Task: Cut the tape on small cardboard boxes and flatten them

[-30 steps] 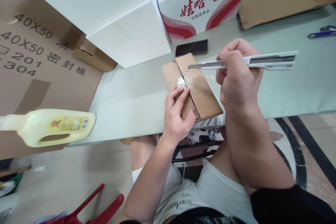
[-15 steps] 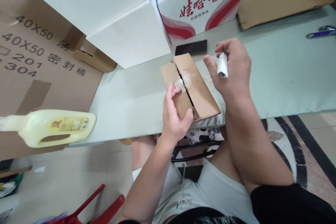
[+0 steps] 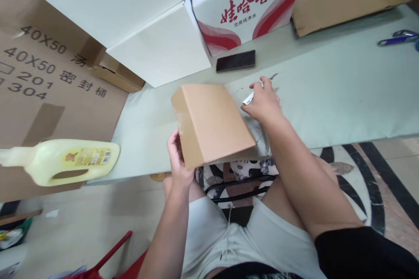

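Observation:
My left hand (image 3: pixel 179 157) grips the lower left side of a small brown cardboard box (image 3: pixel 216 122), which is tilted over the table's front edge. A plain panel of the box faces up, and some of my left fingers are hidden behind it. To the right of the box, my right hand (image 3: pixel 263 101) is low over the table with its fingers around a slim white-handled knife (image 3: pixel 248 98). A dark pointed tip shows beyond the fingers. Whether the knife touches the tabletop I cannot tell.
Behind the box, a black phone (image 3: pixel 235 61) lies on the pale green table (image 3: pixel 343 96). White cartons (image 3: pixel 163 48) and a red-and-white carton (image 3: pixel 245 13) stand at the back. A yellow bottle (image 3: pixel 75 161) is at left; flat cardboard (image 3: pixel 347 0) and a blue-handled tool (image 3: pixel 396 40) are at right.
My left hand has turned the box over, from its taped seam facing up to a plain panel, and shifted left. My right hand has lowered toward the table with the knife.

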Demonstrator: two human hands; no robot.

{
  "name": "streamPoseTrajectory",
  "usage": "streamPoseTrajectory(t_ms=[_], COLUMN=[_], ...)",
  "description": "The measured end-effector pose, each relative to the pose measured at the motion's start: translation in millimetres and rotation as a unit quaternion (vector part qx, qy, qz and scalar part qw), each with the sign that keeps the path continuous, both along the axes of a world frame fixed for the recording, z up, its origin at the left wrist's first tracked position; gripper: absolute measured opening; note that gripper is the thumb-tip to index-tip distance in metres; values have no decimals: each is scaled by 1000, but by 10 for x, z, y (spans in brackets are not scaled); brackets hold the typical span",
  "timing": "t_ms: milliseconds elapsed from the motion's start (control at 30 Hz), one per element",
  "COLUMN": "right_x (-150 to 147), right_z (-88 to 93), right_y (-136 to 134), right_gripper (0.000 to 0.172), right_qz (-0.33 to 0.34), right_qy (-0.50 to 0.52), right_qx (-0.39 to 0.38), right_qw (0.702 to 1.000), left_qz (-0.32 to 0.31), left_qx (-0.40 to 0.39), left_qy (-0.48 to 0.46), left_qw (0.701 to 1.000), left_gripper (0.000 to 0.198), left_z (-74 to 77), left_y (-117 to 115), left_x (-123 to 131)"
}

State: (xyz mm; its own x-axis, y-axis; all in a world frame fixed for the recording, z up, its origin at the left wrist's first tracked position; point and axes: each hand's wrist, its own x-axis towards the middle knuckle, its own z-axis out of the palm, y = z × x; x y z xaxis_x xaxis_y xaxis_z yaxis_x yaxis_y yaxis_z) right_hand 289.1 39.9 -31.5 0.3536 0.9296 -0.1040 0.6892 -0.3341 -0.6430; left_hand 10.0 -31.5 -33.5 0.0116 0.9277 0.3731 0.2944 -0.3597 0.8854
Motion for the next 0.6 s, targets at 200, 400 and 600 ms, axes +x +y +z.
streamPoseTrajectory(t_ms=[200,400,600], right_x=[-95,-98,-115], right_z=[71,342,471], right_y=[-41,-99,-200], right_gripper=[67,35,33], right_qz=[19,160,399], right_qy=[-14,-10,154], right_qx=[-101,-116,-109], right_qw=[995,980,897], left_qz=[155,189,201], left_qx=[-114,-123,-128], left_qy=[-109,-133,-187], left_qw=[975,965,953], left_gripper=[60,58,53], left_z=[-197,-301,-370], left_y=[-78,-86,-30], left_x=[-234,-433,-433])
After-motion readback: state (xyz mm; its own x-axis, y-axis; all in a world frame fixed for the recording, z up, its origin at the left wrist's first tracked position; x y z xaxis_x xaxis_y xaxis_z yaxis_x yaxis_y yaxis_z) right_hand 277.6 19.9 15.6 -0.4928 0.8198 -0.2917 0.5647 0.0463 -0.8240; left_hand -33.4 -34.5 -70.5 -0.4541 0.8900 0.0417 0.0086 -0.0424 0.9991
